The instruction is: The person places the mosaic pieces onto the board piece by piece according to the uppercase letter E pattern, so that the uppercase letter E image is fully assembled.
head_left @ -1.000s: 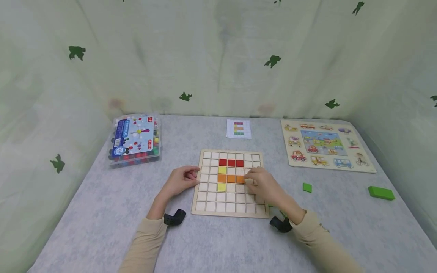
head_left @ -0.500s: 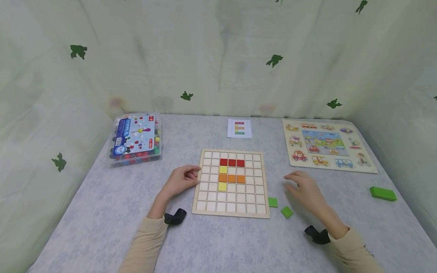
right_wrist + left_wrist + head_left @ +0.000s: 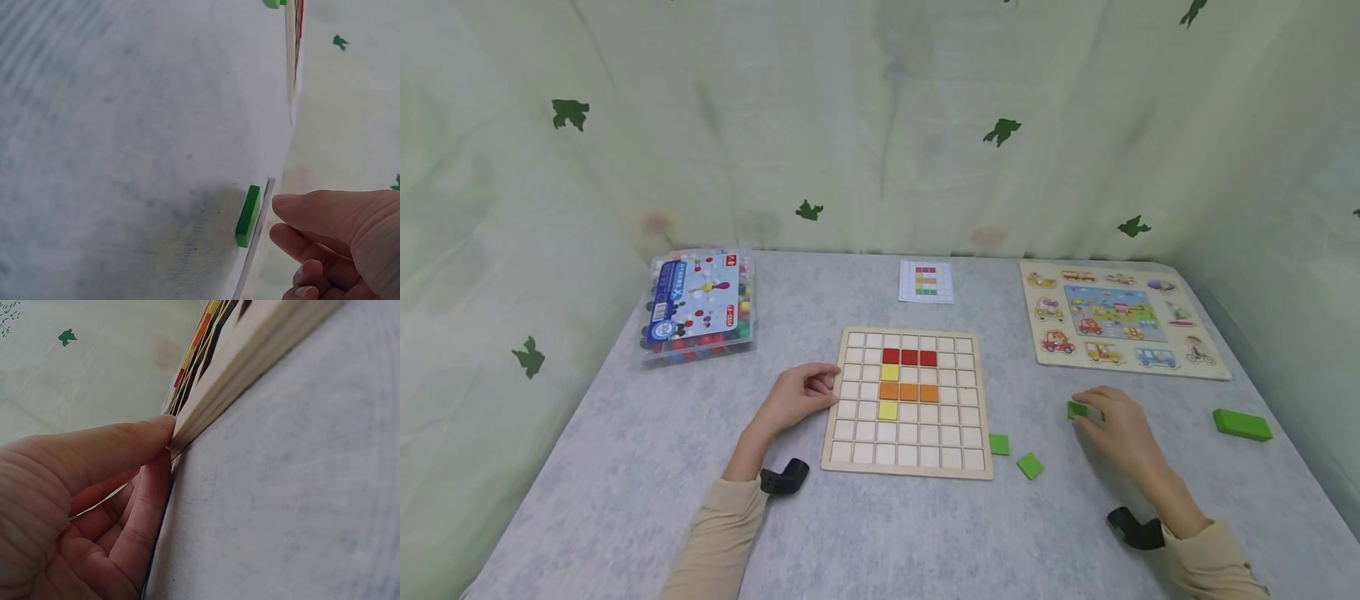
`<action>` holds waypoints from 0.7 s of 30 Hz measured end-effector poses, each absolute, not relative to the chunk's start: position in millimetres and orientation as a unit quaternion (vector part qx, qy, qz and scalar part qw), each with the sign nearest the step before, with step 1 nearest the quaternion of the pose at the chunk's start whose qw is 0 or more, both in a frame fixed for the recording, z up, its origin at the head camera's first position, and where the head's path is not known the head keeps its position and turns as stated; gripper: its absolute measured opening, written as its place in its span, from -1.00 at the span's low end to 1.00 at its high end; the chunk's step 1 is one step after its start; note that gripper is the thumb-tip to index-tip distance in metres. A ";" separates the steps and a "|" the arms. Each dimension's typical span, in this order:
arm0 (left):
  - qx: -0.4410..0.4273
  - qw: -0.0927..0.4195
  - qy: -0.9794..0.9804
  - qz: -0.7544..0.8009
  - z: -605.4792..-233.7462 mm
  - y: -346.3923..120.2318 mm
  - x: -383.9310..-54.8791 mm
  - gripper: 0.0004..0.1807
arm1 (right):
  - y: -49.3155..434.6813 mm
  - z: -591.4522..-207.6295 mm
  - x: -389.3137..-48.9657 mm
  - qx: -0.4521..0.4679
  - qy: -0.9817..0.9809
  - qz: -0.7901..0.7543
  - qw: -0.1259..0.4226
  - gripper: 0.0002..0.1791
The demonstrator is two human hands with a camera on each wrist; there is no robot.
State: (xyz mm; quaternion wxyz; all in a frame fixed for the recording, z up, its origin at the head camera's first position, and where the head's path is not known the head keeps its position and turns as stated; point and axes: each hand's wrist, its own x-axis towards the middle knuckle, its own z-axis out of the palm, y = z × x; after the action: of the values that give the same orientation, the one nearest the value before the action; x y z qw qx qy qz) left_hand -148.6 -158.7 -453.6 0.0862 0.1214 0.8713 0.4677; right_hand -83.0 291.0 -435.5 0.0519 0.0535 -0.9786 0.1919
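A wooden grid board [image 3: 917,458] lies mid-table, with red [image 3: 909,357], orange [image 3: 908,392] and yellow [image 3: 888,410] square tiles in some cells. My left hand [image 3: 797,396] rests at the board's left side, its thumb and forefinger touching the edge. The left wrist view shows that thumb [image 3: 140,440] against the board's rim, other fingers loosely bent. My right hand [image 3: 1120,429] hovers over a green tile [image 3: 1076,410], which its fingertips partly hide in the head view. In the right wrist view, thumb and forefinger stay a little apart from the green tile [image 3: 248,217].
Two more green tiles [image 3: 999,444] lie right of the board. A pattern card [image 3: 927,282] is behind it. At the back left sits a clear box of coloured balls [image 3: 700,304]; at the right, a vehicle picture puzzle [image 3: 1120,321] and a long green block [image 3: 1242,425].
My right hand has left the grid board and travelled right to the lone green tile, uncovering the two green tiles beside the board. My left hand has stayed at the board's edge.
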 end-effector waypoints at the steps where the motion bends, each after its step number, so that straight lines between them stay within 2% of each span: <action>1: 0.121 0.085 0.872 0.467 -453.3 -158.7 -148.5 -0.55 | 292.2 -436.6 -83.5 0.053 -0.979 0.190 0.052 -0.70; 21: 0.122 0.086 0.873 0.464 -452.2 -159.0 -147.5 -0.54 | 296.7 -444.2 -89.5 0.052 -0.981 0.185 0.036 -0.73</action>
State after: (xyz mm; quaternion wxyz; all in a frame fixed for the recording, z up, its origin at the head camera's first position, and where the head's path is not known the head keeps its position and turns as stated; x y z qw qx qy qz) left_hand -147.5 -159.0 -452.2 0.0861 0.1216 0.8730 0.4644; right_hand -89.5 296.7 -444.2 0.0355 0.0516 -0.9807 0.1852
